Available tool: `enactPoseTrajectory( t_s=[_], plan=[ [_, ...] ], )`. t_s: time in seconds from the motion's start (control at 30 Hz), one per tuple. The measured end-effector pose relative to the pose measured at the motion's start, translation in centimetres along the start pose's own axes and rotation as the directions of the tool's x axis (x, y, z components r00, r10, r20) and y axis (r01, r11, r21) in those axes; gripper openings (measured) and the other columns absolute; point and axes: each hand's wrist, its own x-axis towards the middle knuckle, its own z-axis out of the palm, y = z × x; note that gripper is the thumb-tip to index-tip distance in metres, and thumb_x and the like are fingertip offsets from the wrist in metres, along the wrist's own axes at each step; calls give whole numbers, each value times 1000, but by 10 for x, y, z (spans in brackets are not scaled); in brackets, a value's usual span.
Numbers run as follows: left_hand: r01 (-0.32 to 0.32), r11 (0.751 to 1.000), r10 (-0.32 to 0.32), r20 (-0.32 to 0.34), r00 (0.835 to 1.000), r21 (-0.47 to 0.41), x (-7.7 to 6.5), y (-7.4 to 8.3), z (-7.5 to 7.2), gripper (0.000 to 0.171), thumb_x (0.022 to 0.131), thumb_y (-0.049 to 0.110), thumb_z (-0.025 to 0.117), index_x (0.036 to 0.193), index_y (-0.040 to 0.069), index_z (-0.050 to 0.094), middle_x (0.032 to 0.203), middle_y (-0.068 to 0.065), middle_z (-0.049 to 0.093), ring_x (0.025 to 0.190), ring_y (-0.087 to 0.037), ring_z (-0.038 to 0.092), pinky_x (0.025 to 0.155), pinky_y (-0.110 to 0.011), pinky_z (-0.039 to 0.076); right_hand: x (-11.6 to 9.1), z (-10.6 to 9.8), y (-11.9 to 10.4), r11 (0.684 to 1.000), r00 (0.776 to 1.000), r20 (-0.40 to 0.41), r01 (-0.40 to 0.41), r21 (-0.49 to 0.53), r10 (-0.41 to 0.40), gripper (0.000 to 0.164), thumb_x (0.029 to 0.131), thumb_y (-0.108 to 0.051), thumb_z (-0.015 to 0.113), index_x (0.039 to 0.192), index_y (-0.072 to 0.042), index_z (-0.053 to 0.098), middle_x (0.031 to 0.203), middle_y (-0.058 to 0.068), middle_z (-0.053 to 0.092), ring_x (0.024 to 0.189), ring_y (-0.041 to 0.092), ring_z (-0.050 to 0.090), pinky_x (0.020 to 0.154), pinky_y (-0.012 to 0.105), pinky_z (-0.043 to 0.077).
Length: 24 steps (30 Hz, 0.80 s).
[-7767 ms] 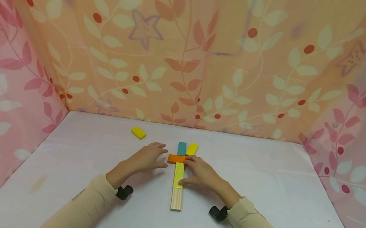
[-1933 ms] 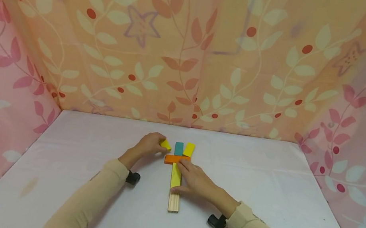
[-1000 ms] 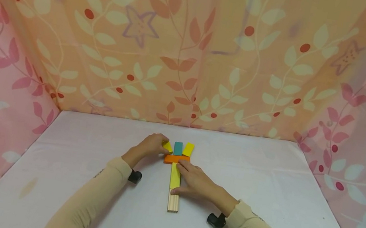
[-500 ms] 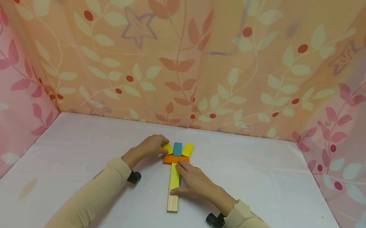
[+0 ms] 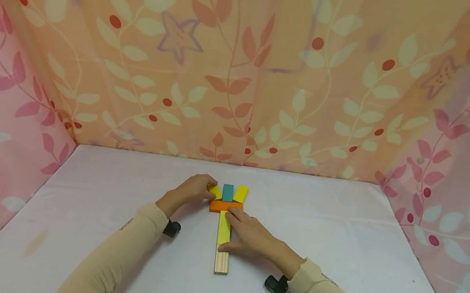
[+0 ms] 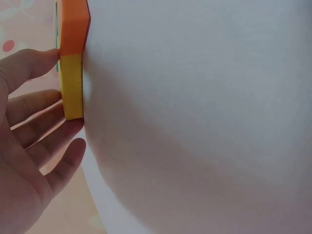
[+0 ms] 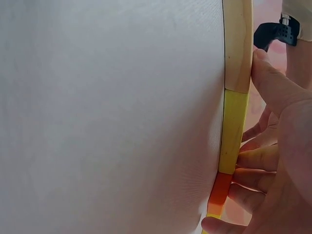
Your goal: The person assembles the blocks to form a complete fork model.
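Flat wooden blocks form a row on the table. In the head view, a plain wood block [image 5: 222, 262] lies nearest, then a light yellow block [image 5: 224, 227], then an orange block [image 5: 219, 206] set crosswise. Beyond it a teal block [image 5: 228, 192] stands between two bright yellow ones. My left hand [image 5: 192, 191] holds the left yellow block [image 6: 72, 85] between thumb and fingers, its end against the orange block. My right hand [image 5: 252, 235] lies with extended fingers along the row, fingertips on the orange block and thumb at the plain wood block.
The right yellow block [image 5: 241, 193] slants outward behind the orange one. A white cloth covers the table [image 5: 322, 208]. Floral curtains [image 5: 248, 66] enclose the back and both sides. A black camera [image 5: 172, 229] sits on my left wrist, another camera [image 5: 276, 285] on my right.
The left yellow block, formerly lying apart at the far left, has been brought right by my left hand to the orange block. My right hand stays by the row. Little moves in the last second.
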Motion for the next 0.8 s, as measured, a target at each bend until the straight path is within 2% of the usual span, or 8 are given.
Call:
enactPoseTrajectory(
  t_s=[0.43, 0.8],
  plan=[
    [-2, 1000, 2, 0, 1000, 6, 1, -2, 2, 51, 88, 24, 73, 133, 5, 59, 131, -12, 60, 118, -27, 54, 110, -43, 43, -1, -1, -1, 1000, 1000, 4, -11, 3, 11, 95, 81, -66, 63, 152, -10, 34, 160, 8, 28, 142, 27, 38, 113, 45, 39],
    [-31, 999, 32, -8, 999, 31, 2, -3, 2, 51, 89, 24, 72, 133, 4, 59, 133, -13, 60, 122, -29, 54, 111, -44, 42, 0, -1, -1, 1000, 1000, 0, -10, -2, 10, 95, 81, -66, 64, 151, -9, 34, 160, 8, 28, 143, 26, 37, 114, 44, 38]
  ],
)
